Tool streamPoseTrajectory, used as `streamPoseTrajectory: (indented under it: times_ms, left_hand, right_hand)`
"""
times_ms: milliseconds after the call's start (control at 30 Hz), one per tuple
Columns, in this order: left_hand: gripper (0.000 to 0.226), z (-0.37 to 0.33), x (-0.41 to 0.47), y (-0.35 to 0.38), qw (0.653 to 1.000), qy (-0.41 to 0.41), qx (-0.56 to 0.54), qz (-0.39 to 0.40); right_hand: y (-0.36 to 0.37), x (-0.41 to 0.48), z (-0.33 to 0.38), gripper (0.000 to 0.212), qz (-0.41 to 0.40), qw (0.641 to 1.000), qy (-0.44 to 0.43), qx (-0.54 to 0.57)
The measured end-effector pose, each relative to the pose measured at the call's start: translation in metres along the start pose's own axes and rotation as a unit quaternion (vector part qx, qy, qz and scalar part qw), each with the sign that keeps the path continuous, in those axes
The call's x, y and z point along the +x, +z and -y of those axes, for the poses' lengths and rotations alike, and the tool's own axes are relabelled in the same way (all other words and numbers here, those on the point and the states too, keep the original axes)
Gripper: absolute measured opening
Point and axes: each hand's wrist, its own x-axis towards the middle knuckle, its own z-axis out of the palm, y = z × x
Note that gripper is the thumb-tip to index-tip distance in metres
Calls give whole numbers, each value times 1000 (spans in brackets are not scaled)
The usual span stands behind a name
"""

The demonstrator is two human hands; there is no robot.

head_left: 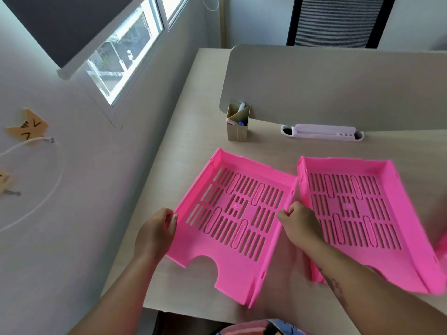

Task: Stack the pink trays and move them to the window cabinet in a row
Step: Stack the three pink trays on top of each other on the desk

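Observation:
Two slotted pink trays lie side by side on the pale wooden desk (188, 122). The left pink tray (232, 269) is tilted, and I grip it on both sides: my left hand (157, 229) clasps its left wall, my right hand (298, 220) pinches its right wall. The right pink tray (411, 247) rests flat just beyond my right forearm, which crosses its near left corner. A sliver of more pink (443, 245) shows at the right frame edge; I cannot tell what it is.
A cardboard pen holder (237, 132) with markers stands behind the left tray. A white cable-slot organiser (323, 132) sits below the grey desk divider (338, 83). A window (125, 52) is in the wall to the left; a black mesh chair (338, 20) stands beyond the divider.

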Motion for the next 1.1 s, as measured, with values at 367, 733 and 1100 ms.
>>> streamPoseTrajectory:
  times_ms: [367,733,1100]
  left_hand:
    - [9,-72,-22,-2,998,-9,6,-66]
    - [9,-196,-92,51,995,-17,-61,-79]
    - [9,-297,-144,114,987,-64,-140,-48]
  right_hand:
    - [-69,18,-40,24,5,989,-78,122]
    - [-171,45,-140,27,-11,986,-123,113]
    - [-214,83,-205,10,17,994,-66,89]
